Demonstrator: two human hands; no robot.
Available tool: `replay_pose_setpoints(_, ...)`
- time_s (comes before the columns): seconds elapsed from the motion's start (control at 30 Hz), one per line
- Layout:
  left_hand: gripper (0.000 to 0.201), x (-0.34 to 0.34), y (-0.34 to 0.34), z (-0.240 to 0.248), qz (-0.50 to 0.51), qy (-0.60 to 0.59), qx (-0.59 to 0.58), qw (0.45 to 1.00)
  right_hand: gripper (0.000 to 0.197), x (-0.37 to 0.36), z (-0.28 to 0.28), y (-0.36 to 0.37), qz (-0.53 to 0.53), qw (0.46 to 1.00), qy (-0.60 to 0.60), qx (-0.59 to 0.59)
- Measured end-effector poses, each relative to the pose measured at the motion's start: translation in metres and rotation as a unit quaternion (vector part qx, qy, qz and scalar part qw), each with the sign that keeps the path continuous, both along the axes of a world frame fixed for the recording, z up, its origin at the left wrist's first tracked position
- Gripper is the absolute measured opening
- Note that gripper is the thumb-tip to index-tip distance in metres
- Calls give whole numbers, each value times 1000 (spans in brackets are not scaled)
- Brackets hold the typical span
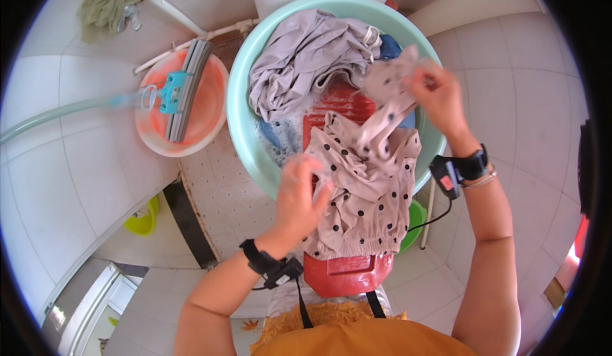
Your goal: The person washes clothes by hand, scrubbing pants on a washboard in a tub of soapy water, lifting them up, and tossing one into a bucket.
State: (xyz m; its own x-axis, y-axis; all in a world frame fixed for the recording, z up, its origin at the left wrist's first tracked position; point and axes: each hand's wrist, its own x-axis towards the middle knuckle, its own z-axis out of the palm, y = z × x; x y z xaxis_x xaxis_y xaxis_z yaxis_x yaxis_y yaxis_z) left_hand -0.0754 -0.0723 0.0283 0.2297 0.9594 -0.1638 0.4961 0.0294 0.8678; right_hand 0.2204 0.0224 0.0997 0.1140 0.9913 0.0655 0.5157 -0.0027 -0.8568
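A pinkish-beige garment with black polka dots (pixel 363 196) lies across a red washboard (pixel 344 276), its gathered edge toward me. My right hand (pixel 440 97) is closed on a bunched upper part of it, lifted above the basin's right side and blurred by motion. At the garment's left edge is my left hand (pixel 296 193), its thumb and curled fingers apart; the fingertips are somewhat blurred. The washboard leans in a large pale-green basin (pixel 239 120). Grey wet cloth (pixel 296 62) is heaped at the basin's far left, beside foamy water (pixel 287 136).
Left of the basin, a sponge mop head (pixel 185 91) rests over a red-and-white basin (pixel 213 117). Pipes (pixel 175 14) run along the wall behind. A green container (pixel 414 222) sits by the basin's near right side. A yellow-green bowl (pixel 143 219) is at the lower left.
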Motion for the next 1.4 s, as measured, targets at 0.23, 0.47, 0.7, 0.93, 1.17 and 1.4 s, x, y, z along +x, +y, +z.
replay_pose_setpoints(0.23,26,-20,25,-27,-13,-40,-292,956,40,-43,24,-45,56,987,143,41)
replay_pose_setpoints(0.47,18,-11,7,32,32,-311,-279,908,44,-84,-21,-125,178,971,-44,-156)
replay_pose_setpoints(0.7,20,-13,-9,46,27,-336,-263,904,5,-80,-14,-137,91,983,73,-142)
replay_pose_setpoints(0.93,19,-5,-19,65,-122,-205,-59,969,14,-92,0,-152,24,961,243,-130)
replay_pose_setpoints(1.17,32,10,-13,60,-109,-284,-49,951,22,-94,-3,-165,-33,895,392,-211)
replay_pose_setpoints(1.4,65,38,78,58,-328,-134,101,930,17,-59,-2,-157,41,843,484,-232)
